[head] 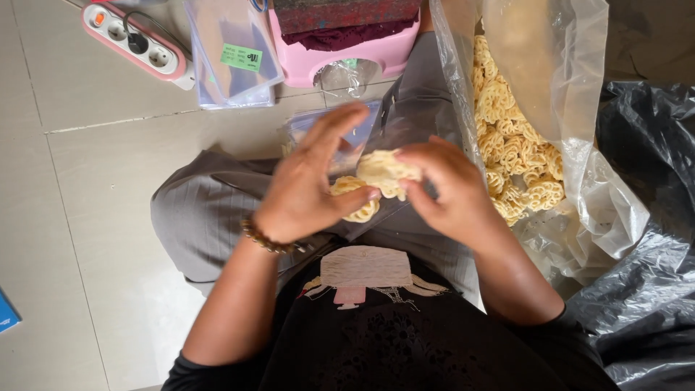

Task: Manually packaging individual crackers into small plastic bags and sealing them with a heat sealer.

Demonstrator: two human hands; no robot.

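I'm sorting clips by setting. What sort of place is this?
Probably a home floor used for packing snacks by hand. The person sits on a tiled floor, a big clear bag of lattice crackers stands open beside them, and a power strip and pink plastic stool lie nearby.

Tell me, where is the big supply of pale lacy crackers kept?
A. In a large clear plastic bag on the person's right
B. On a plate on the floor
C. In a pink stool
A: the crackers fill the large clear plastic bag beside the right hand.
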